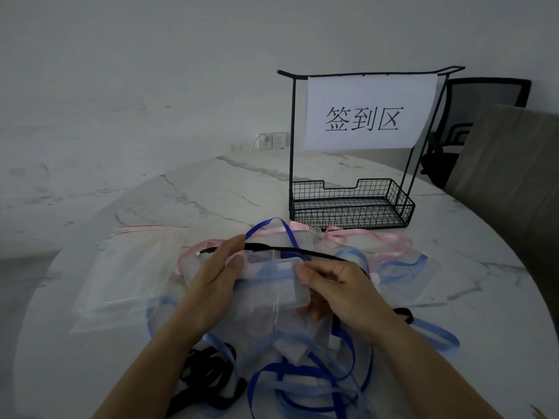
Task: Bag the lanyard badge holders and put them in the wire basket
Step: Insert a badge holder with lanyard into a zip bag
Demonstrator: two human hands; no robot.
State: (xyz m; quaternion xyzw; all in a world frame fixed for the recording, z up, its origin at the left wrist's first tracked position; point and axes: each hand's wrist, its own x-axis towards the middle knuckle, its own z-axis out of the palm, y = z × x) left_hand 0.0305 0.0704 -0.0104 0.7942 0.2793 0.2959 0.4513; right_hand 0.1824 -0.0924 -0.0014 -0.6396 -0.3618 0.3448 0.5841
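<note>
Both my hands hold a clear badge holder above a heap of lanyards in the middle of the table. My left hand grips its left side, thumb on top. My right hand pinches its right edge, fingers curled beneath. A black lanyard stretches across just behind the holder, a dark blue loop rising over it. Clear zip bags with a red seal line lie flat at the left. The black wire basket stands behind the heap, with nothing seen inside.
Pink lanyards, light blue ones and a black one with more clear holders cover the round marble table. A paper sign hangs on the basket's frame. Chairs stand at the right.
</note>
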